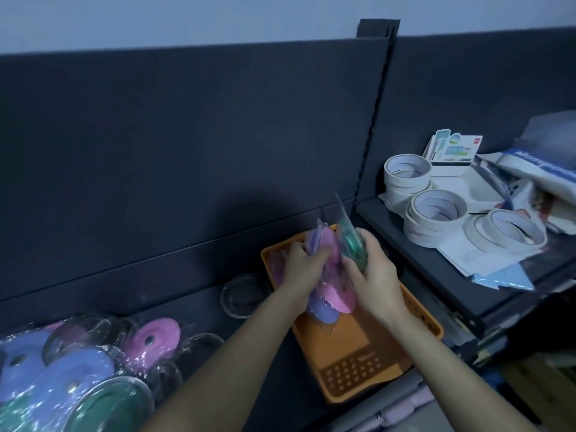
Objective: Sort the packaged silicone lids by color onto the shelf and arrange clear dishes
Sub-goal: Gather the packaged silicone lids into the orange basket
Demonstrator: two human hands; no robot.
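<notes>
Over an orange perforated basket, my left hand grips a bundle of packaged pink and purple silicone lids. My right hand holds a packaged green lid upright just to the right of that bundle. On the shelf at lower left lies a pile of packaged lids: purple, pink and green. A clear round dish stands on the shelf left of the basket, and more clear dishes sit beside the pile.
A dark back panel rises behind the shelf. On a higher shelf to the right stand stacked white tape rolls, a small stationery box, papers and a blue sheet. A slotted upright separates the two bays.
</notes>
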